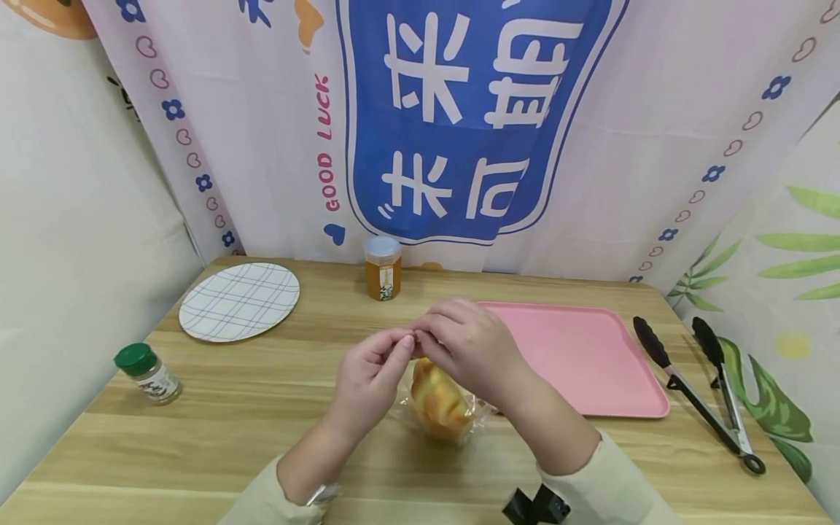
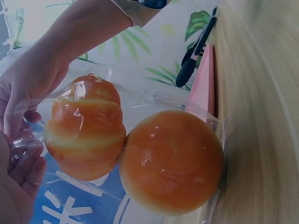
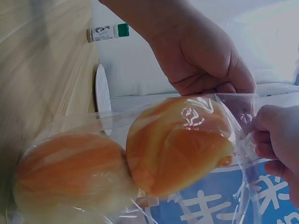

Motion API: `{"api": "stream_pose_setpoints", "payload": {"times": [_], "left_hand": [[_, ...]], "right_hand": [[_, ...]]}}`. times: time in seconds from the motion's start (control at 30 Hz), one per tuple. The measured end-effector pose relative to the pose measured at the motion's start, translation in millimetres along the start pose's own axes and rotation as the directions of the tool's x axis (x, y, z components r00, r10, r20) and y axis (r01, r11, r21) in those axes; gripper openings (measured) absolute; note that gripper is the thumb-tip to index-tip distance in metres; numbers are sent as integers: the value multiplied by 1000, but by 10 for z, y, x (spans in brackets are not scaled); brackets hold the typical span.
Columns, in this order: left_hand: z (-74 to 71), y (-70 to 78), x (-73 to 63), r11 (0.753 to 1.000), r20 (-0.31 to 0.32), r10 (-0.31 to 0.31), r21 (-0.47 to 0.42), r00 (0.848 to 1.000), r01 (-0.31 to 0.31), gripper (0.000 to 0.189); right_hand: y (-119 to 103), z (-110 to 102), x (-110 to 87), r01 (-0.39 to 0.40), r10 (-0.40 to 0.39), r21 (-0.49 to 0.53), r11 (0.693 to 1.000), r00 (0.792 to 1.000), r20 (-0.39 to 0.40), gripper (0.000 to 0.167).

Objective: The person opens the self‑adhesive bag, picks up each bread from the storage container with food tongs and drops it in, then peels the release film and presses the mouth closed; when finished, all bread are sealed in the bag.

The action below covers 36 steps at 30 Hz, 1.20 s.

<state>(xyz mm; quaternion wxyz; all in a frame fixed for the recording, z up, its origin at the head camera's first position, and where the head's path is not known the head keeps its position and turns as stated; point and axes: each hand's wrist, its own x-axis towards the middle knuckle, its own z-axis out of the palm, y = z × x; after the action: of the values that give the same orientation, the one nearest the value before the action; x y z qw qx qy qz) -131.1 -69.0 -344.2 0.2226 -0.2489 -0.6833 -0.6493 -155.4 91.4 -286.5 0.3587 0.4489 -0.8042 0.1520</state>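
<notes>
Between my two hands hangs a clear plastic bag (image 3: pixel 243 105) holding two breads, one above the other. The upper one is a ridged, twisted roll (image 2: pixel 86 128); below it sits a round bun (image 2: pixel 172 162), low over the tabletop. My left hand (image 1: pixel 370 375) pinches the bag's top edge between thumb and fingers. Close against it, my right hand (image 1: pixel 475 354) pinches the same edge, its fingertips meeting the left ones in the head view. From above, only one bread (image 1: pixel 436 401) shows, under the right hand.
A pink tray (image 1: pixel 584 357) lies right of the hands, with black-tipped tongs (image 1: pixel 705 401) beyond it. At the back stands a honey-coloured jar (image 1: pixel 383 270). On the left are a white checked plate (image 1: pixel 239 302) and a green-capped shaker (image 1: pixel 149 373). A printed curtain closes the back.
</notes>
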Motion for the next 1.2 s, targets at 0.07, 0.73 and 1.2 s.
{"api": "stream_pose_setpoints", "payload": {"times": [0.07,0.73,1.2], "left_hand": [[6,2,3,1000,3,9,22,1000,-9,14],[32,25,60,953,-5,-296,-70,955,295,17],[55,37,98,907,-36,-409,-128,912,402,19]], "right_hand": [[1,-2,1,-4,4,-7,1000,1000,0,5],[-53,209,-48,-561,592,545,624,794,139,7],[67,160,-77,-695,704,589,413,654,277,6]]}}
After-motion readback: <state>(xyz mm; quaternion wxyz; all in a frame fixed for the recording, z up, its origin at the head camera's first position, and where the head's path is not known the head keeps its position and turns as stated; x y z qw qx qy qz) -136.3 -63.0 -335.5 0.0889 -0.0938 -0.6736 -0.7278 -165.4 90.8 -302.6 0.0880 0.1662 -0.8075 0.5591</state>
